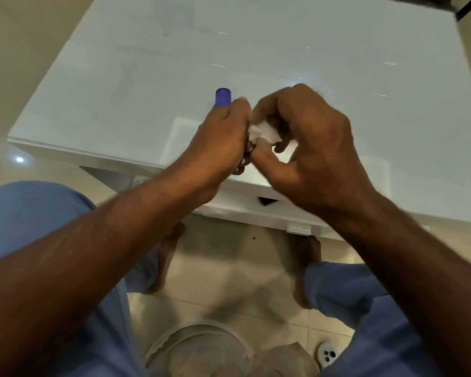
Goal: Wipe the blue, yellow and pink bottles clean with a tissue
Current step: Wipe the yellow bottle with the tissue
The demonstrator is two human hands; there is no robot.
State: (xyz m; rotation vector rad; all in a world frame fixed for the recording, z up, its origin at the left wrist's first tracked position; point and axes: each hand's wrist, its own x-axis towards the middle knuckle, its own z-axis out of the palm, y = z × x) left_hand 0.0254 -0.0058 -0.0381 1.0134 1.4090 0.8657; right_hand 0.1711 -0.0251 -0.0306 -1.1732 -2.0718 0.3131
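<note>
Over the near edge of the pale glass-topped table, the left hand grips the blue-capped plastic bottle; the right hand pinches a crumpled white tissue against it; the blue bottle's wipe seems underway; next, turn it for fresh sides.

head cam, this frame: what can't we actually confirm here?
- Blue bottle: only the cap end shows; the left hand covers the body.
- Yellow and pink bottles: neither identifiable in the head view; both hands sit over the middle of the table.
- Tissue: a small white patch between the fingers; the right hand hides the rest, so what it touches is unclear.
- Small dark items under the left hand: too occluded to identify.
</note>
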